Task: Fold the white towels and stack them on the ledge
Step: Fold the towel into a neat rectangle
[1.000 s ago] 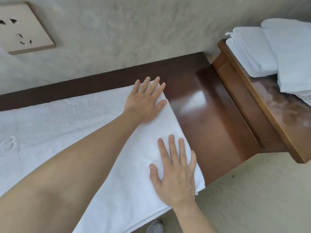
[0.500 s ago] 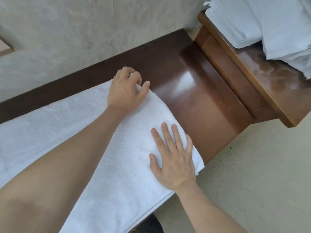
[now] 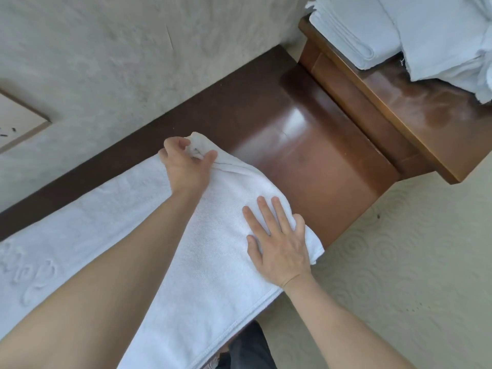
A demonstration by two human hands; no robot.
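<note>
A long white towel (image 3: 218,251) lies folded lengthwise along the dark wooden ledge (image 3: 314,161). My left hand (image 3: 186,166) pinches the towel's far right corner between thumb and fingers and has lifted it slightly off the wood. My right hand (image 3: 277,241) lies flat on the towel near its near right corner, with the little finger curling over the towel's end edge. A stack of folded white towels (image 3: 348,30) sits on the higher wooden ledge (image 3: 415,123) at the top right.
A loose heap of white towels (image 3: 450,41) lies beside the folded stack at the top right. A textured wall (image 3: 133,62) runs behind the ledge, with a socket plate (image 3: 16,126) at the left. Patterned pale floor (image 3: 399,275) lies to the right.
My left hand went from lying flat on the towel to curling round its far corner and lifting it. My right hand stayed flat near the near corner. The view tilted down and right.
</note>
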